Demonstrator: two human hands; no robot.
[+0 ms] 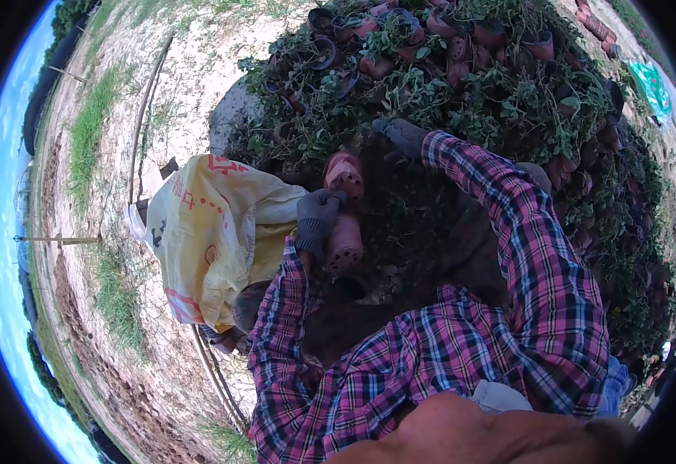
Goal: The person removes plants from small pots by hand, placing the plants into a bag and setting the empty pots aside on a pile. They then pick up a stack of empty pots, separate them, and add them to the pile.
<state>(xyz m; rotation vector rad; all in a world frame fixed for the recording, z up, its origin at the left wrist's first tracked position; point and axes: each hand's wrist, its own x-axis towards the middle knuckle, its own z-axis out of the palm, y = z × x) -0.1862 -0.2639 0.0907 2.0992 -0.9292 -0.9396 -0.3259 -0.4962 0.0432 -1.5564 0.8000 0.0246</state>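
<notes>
My left hand (319,221), in a dark grey knit glove, is closed at the edge of a reddish-brown plastic plant pot (344,244) with drainage holes in its base. Just beyond it is another reddish-brown pot (345,176), its holed base facing me. Which rim the fingers pinch is partly hidden. My right hand (404,138), gloved too, reaches to the near edge of a heap of potted plants (438,97). Its fingers are apart, with nothing visible in them. Dark soil and leaves lie in shadow between my hands.
A yellow-white woven sack (214,240) with red print lies at my left. Pale dry ground (183,93) with grass tufts (94,139) extends beyond it. At the far right are a green plastic bag (650,89) and a row of stacked pots (597,29).
</notes>
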